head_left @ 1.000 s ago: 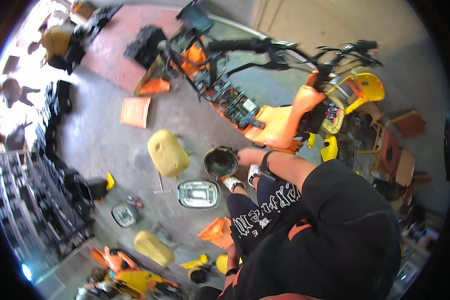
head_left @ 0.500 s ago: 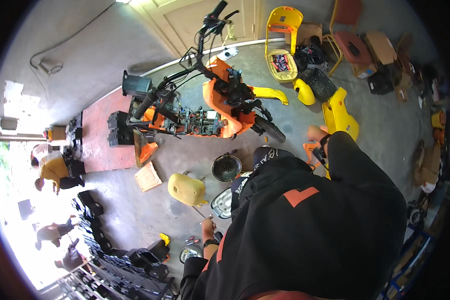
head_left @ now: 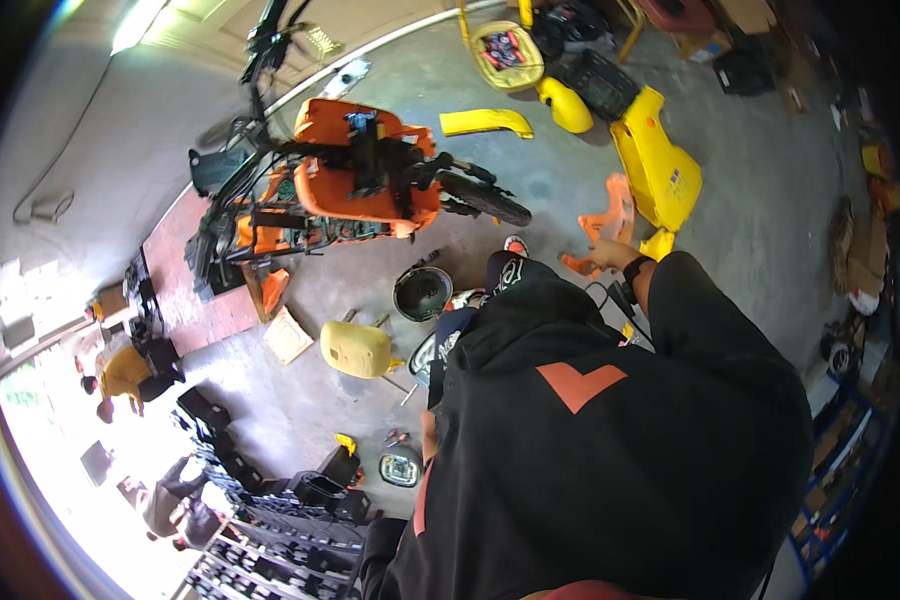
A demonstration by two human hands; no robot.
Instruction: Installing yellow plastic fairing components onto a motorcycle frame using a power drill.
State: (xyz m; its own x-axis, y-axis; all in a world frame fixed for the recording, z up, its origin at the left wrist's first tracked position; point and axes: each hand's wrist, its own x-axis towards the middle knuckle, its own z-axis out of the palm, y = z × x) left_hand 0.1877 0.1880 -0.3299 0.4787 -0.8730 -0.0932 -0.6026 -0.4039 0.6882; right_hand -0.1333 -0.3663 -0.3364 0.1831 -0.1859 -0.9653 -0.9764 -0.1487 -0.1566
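My right hand point(head_left: 613, 256) is closed on the lower part of an orange plastic body panel point(head_left: 613, 212), which has a forked, curved shape. The panel is just left of a large yellow fairing point(head_left: 668, 178). A black strap circles that wrist, and a black cable loops below it. Of my left arm only a small patch of skin shows beside my torso; my left hand is hidden. In front of my feet lies a round black bowl-like part point(head_left: 422, 293), with a yellow seat-like cushion point(head_left: 358, 349) to its left.
A partly stripped motorbike with orange body panels point(head_left: 370, 185) stands ahead on the left. A yellow curved fender point(head_left: 487, 123) lies beyond its wheel. A headlamp point(head_left: 400, 465) is on the floor at left. Black crates point(head_left: 280, 540) fill the lower left. A yellow chair point(head_left: 507, 55) stands far off.
My view has turned, so the motorbike sits further left. My right hand now grips the orange panel, which shows more fully. My left hand has gone out of sight beside my body.
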